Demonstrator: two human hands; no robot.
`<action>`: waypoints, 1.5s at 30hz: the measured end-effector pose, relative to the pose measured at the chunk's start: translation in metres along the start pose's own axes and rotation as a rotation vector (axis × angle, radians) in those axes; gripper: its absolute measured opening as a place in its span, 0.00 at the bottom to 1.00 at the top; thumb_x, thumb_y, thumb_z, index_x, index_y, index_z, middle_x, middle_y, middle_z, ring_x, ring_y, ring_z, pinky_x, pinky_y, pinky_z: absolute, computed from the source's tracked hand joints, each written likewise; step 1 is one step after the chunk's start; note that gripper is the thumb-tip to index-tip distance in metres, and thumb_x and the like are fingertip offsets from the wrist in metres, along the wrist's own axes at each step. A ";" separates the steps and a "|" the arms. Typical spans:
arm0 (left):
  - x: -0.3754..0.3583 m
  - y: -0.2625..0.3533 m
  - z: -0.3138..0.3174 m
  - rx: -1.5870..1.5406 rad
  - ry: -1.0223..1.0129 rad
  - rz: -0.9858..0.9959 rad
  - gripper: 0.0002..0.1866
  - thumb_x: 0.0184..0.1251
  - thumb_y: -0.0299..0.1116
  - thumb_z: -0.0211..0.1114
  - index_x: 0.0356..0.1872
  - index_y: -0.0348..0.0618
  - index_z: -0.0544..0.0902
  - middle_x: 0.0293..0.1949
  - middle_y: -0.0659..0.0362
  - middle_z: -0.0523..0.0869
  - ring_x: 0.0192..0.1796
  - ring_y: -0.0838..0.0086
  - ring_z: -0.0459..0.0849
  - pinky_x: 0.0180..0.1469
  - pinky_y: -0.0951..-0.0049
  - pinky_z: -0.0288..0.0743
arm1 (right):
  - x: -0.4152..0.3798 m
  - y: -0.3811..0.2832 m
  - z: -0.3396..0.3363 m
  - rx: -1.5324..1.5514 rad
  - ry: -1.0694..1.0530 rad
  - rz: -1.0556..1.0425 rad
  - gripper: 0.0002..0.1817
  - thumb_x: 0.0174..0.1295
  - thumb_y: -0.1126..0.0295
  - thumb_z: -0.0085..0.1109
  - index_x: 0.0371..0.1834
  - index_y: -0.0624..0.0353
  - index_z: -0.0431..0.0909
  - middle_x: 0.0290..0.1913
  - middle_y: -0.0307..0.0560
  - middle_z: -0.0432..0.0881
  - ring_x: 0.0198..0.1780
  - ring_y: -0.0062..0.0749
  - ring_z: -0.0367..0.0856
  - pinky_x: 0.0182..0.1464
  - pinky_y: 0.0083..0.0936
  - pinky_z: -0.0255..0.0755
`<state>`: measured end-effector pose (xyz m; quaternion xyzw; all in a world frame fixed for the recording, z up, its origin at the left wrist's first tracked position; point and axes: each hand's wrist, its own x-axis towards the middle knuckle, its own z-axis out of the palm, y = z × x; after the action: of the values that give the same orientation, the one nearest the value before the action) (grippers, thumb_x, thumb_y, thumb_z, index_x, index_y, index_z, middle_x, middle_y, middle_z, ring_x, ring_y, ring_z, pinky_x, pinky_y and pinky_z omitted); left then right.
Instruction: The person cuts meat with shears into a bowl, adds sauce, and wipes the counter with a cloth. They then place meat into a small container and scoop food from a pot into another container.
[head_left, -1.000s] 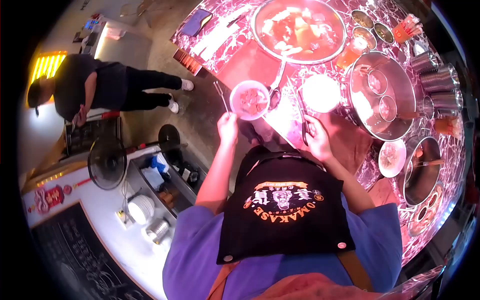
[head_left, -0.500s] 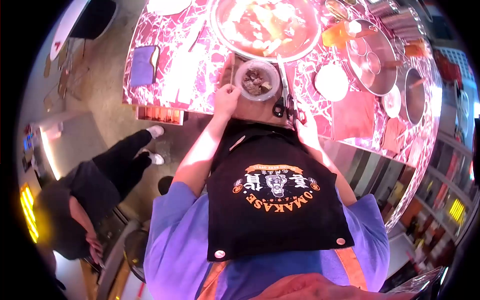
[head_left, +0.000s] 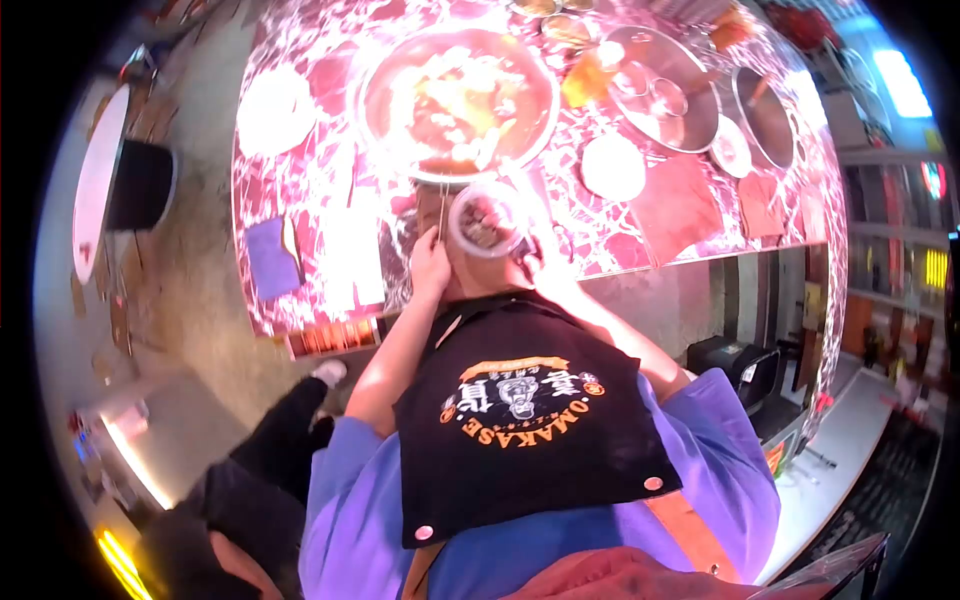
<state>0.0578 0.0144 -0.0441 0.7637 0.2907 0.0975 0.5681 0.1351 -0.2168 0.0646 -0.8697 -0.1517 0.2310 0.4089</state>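
A small bowl of dark meat pieces (head_left: 487, 220) sits on the pink marbled counter (head_left: 330, 200), just in front of a large metal pot of red broth (head_left: 455, 100). My left hand (head_left: 432, 265) is closed around thin chopsticks (head_left: 441, 205) that point up beside the bowl's left rim. My right hand (head_left: 547, 270) rests against the bowl's lower right edge with something dark by its fingers; the blur hides whether it grips it. My black apron and blue sleeves fill the lower frame.
A white plate (head_left: 275, 110) lies at the left, another (head_left: 613, 167) to the right of the bowl. Metal pots (head_left: 665, 90) (head_left: 765, 105) stand at the back right. A blue cloth (head_left: 268, 258) lies near the counter's edge. A person in black (head_left: 250, 480) stands at my lower left.
My view has swung round, so the counter now lies straight ahead. The bowl has gone from held in the air to resting on the counter, and my right hand has moved in beside it.
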 end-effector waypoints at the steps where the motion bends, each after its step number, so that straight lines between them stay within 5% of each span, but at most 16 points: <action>1: -0.004 0.013 -0.005 0.047 0.008 -0.050 0.20 0.66 0.30 0.54 0.58 0.34 0.78 0.44 0.52 0.84 0.46 0.67 0.81 0.51 0.71 0.74 | 0.007 0.012 0.006 0.079 -0.086 0.019 0.28 0.64 0.77 0.49 0.70 0.62 0.61 0.49 0.61 0.80 0.47 0.42 0.84 0.47 0.33 0.79; 5: -0.015 0.025 -0.008 0.125 0.024 -0.011 0.24 0.63 0.26 0.56 0.61 0.31 0.74 0.47 0.46 0.82 0.49 0.59 0.81 0.55 0.64 0.74 | 0.013 0.020 0.008 -0.148 0.017 -0.156 0.30 0.62 0.75 0.52 0.70 0.67 0.60 0.46 0.63 0.81 0.42 0.39 0.85 0.40 0.34 0.80; 9: -0.034 0.040 0.000 0.222 0.037 0.121 0.25 0.61 0.25 0.57 0.62 0.31 0.73 0.46 0.47 0.80 0.48 0.58 0.79 0.55 0.63 0.72 | 0.028 0.009 -0.028 -0.093 -0.329 0.028 0.25 0.60 0.66 0.56 0.58 0.70 0.73 0.49 0.65 0.81 0.52 0.51 0.82 0.54 0.38 0.74; 10: -0.036 0.041 0.003 0.247 0.075 0.171 0.26 0.60 0.25 0.58 0.62 0.31 0.72 0.45 0.48 0.78 0.48 0.59 0.78 0.55 0.63 0.72 | 0.042 0.035 -0.033 -0.076 -0.331 -0.337 0.19 0.61 0.70 0.55 0.54 0.67 0.77 0.39 0.58 0.83 0.41 0.41 0.83 0.44 0.33 0.76; 12: -0.038 0.050 0.010 0.274 0.108 0.203 0.28 0.59 0.22 0.58 0.63 0.30 0.69 0.48 0.46 0.77 0.51 0.55 0.75 0.57 0.59 0.69 | 0.050 0.009 -0.090 0.423 -0.373 0.040 0.09 0.58 0.77 0.54 0.36 0.63 0.84 0.33 0.47 0.86 0.30 0.28 0.83 0.34 0.23 0.76; 14: -0.042 0.046 0.019 0.255 0.171 0.213 0.28 0.60 0.22 0.57 0.64 0.30 0.68 0.49 0.45 0.76 0.52 0.54 0.75 0.57 0.58 0.69 | 0.100 0.051 -0.142 0.746 -0.121 -0.066 0.08 0.57 0.81 0.51 0.31 0.62 0.82 0.37 0.44 0.85 0.35 0.24 0.80 0.38 0.23 0.74; 17: -0.048 0.057 0.028 0.378 0.233 0.199 0.30 0.60 0.22 0.54 0.67 0.30 0.64 0.54 0.41 0.73 0.57 0.48 0.71 0.63 0.55 0.65 | 0.201 0.051 -0.235 0.259 0.619 -0.171 0.10 0.62 0.70 0.61 0.41 0.65 0.75 0.39 0.49 0.82 0.42 0.32 0.79 0.46 0.29 0.74; 20: -0.047 0.062 0.036 0.501 0.284 0.213 0.34 0.58 0.32 0.56 0.67 0.31 0.63 0.58 0.37 0.70 0.61 0.42 0.67 0.68 0.48 0.57 | 0.324 0.070 -0.278 0.119 0.631 -0.143 0.16 0.60 0.68 0.66 0.43 0.67 0.73 0.42 0.51 0.82 0.43 0.37 0.81 0.47 0.31 0.75; 22: -0.043 0.061 0.044 0.628 0.305 0.164 0.33 0.57 0.34 0.57 0.65 0.32 0.66 0.59 0.38 0.70 0.62 0.41 0.66 0.67 0.48 0.58 | 0.367 0.068 -0.277 0.096 0.630 -0.161 0.16 0.60 0.68 0.67 0.43 0.67 0.73 0.39 0.50 0.83 0.41 0.34 0.82 0.45 0.29 0.76; 24: -0.045 0.059 0.050 0.679 0.299 0.094 0.32 0.57 0.35 0.57 0.64 0.33 0.67 0.59 0.39 0.70 0.62 0.41 0.66 0.66 0.48 0.58 | 0.380 0.046 -0.289 0.370 0.039 0.049 0.13 0.62 0.69 0.66 0.40 0.66 0.74 0.31 0.45 0.83 0.33 0.25 0.81 0.35 0.23 0.74; 28: -0.043 0.054 0.055 0.763 0.354 0.021 0.36 0.51 0.41 0.65 0.64 0.39 0.70 0.62 0.46 0.70 0.64 0.47 0.66 0.68 0.52 0.57 | 0.363 0.049 -0.340 0.318 -0.158 -0.130 0.07 0.69 0.69 0.56 0.36 0.61 0.76 0.25 0.35 0.76 0.23 0.17 0.71 0.27 0.17 0.67; 31: -0.039 0.061 0.059 0.778 0.359 -0.096 0.37 0.49 0.45 0.68 0.62 0.39 0.71 0.62 0.48 0.70 0.64 0.49 0.65 0.67 0.53 0.57 | 0.311 0.047 -0.357 0.417 0.012 0.048 0.06 0.65 0.66 0.62 0.38 0.54 0.77 0.28 0.34 0.80 0.28 0.18 0.78 0.30 0.14 0.72; 38: -0.036 0.063 0.066 0.822 0.410 -0.182 0.39 0.51 0.51 0.68 0.62 0.39 0.71 0.62 0.48 0.71 0.65 0.49 0.65 0.68 0.55 0.58 | 0.321 0.086 -0.310 0.136 0.037 -0.162 0.13 0.57 0.67 0.71 0.30 0.56 0.73 0.26 0.36 0.79 0.28 0.20 0.78 0.30 0.19 0.71; 40: -0.035 0.050 0.062 0.861 0.407 -0.173 0.38 0.51 0.50 0.68 0.62 0.38 0.71 0.61 0.47 0.71 0.64 0.49 0.66 0.67 0.54 0.58 | 0.321 0.084 -0.307 0.522 0.244 -0.027 0.12 0.56 0.68 0.70 0.30 0.57 0.74 0.26 0.38 0.79 0.28 0.21 0.78 0.32 0.19 0.71; 43: -0.033 0.065 0.067 0.859 0.397 -0.199 0.36 0.53 0.48 0.68 0.61 0.38 0.72 0.61 0.46 0.71 0.63 0.48 0.67 0.66 0.54 0.60 | 0.331 0.118 -0.293 0.428 0.190 -0.187 0.11 0.55 0.68 0.70 0.31 0.58 0.75 0.25 0.40 0.79 0.28 0.21 0.78 0.32 0.19 0.71; 45: -0.032 0.071 0.067 0.834 0.400 -0.223 0.35 0.55 0.47 0.67 0.61 0.37 0.72 0.61 0.46 0.71 0.63 0.47 0.67 0.66 0.53 0.60 | 0.340 0.097 -0.311 0.292 0.028 0.064 0.10 0.55 0.68 0.69 0.29 0.59 0.75 0.23 0.40 0.78 0.26 0.22 0.78 0.31 0.19 0.72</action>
<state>0.0875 -0.0703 0.0046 0.8570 0.4888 0.0562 0.1531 0.5941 -0.3221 0.0682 -0.8085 -0.0832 0.2516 0.5255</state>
